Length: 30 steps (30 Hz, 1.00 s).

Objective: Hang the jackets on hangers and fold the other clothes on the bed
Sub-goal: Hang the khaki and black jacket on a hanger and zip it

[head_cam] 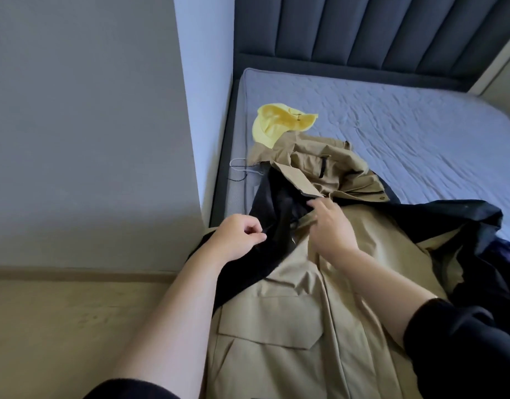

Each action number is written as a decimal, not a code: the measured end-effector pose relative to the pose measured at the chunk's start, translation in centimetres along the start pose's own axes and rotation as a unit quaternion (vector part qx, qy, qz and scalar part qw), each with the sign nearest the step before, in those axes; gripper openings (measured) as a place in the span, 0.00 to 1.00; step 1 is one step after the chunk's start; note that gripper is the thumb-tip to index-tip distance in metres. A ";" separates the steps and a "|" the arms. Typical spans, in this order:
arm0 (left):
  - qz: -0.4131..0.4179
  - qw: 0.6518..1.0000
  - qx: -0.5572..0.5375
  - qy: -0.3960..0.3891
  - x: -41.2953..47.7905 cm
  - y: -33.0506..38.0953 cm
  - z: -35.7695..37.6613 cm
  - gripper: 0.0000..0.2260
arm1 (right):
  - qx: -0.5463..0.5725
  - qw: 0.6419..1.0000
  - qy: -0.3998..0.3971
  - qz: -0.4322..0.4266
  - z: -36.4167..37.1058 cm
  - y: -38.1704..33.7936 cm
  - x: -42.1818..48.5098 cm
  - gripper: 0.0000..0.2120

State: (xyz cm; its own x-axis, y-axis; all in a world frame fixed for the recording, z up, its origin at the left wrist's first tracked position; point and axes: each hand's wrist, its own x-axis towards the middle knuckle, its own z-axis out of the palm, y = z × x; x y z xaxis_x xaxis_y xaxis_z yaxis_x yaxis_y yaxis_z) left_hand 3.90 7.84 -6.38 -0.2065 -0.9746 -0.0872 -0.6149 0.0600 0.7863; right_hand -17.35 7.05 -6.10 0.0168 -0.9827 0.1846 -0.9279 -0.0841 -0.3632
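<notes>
Khaki jacket (291,283): our left hand (236,236) pinches black fabric (274,214), right hand (331,228) at collar (303,221), grip unclear; thin pinch may slip.

tan jacket (291,312) hem cut off by bottom edge. black fabric (276,226) runs under it; lining or separate garment, cannot tell. right hand (331,228) fingertips buried in collar. yellow garment (276,122) partly under hood. thin white loop (242,164) at mattress (392,125) edge too small to identify.

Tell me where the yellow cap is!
In the head view, the yellow cap lies on the mattress near its left edge, just beyond the tan jacket, toward the headboard.
</notes>
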 end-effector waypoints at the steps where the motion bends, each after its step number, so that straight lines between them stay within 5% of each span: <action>1: 0.008 0.999 0.009 -0.034 -0.1 0.4 -0.1 0.13 | 0.015 0.999 0.035 -0.030 -0.6 -0.9 1.4 0.29; 4: 0.017 0.993 0.015 -0.117 -0.2 1.1 -0.1 0.11 | -0.150 0.974 -0.001 -0.171 -1.6 -4.2 4.8 0.37; 7: 0.021 0.983 0.052 -0.177 -0.3 0.9 0.1 0.11 | -0.436 0.828 -0.095 -0.340 -1.3 -4.9 7.2 0.20; 9: 0.018 0.984 0.092 -0.154 -0.1 0.5 0.4 0.11 | -0.534 0.773 -0.143 -0.310 -1.5 -4.4 7.7 0.11; 12: -0.012 0.988 0.139 -0.068 0.0 -0.5 1.1 0.12 | -0.531 0.811 -0.171 -0.173 -1.9 -2.7 6.4 0.03; 15: -0.027 0.989 0.146 -0.017 0.0 -1.2 2.1 0.15 | -0.389 0.893 -0.222 -0.030 -1.2 0.5 3.2 0.13; 20: 0.018 0.990 0.136 0.043 -0.4 -1.8 4.1 0.11 | -0.401 0.845 -0.354 -0.006 -0.3 3.1 -1.8 0.16; 23: 0.054 0.989 0.131 0.047 -0.5 -2.5 4.4 0.09 | -0.422 0.854 -0.288 -0.099 -1.0 0.2 -2.0 0.11; 26: 0.066 0.992 0.106 -0.005 -0.6 -3.0 4.8 0.04 | -0.307 0.913 -0.138 -0.229 -1.5 -3.8 -0.5 0.06; 28: 0.051 0.996 0.073 -0.007 -0.7 -3.2 5.0 0.03 | -0.153 0.960 -0.093 -0.213 -1.0 -6.2 1.7 0.07; 30: 0.035 0.998 0.058 0.002 -0.8 -3.3 5.2 0.03 | -0.011 0.982 -0.141 -0.129 0.4 -8.4 4.5 0.14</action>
State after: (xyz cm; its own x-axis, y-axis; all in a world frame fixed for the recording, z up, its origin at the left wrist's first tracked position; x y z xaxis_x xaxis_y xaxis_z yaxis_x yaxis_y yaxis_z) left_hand 2.17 9.54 -12.08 -0.2494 -0.9679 -0.0319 -0.6827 0.1524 0.7146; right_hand -9.36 3.22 -2.59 0.3514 -0.9362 0.0067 -0.8871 -0.3352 -0.3173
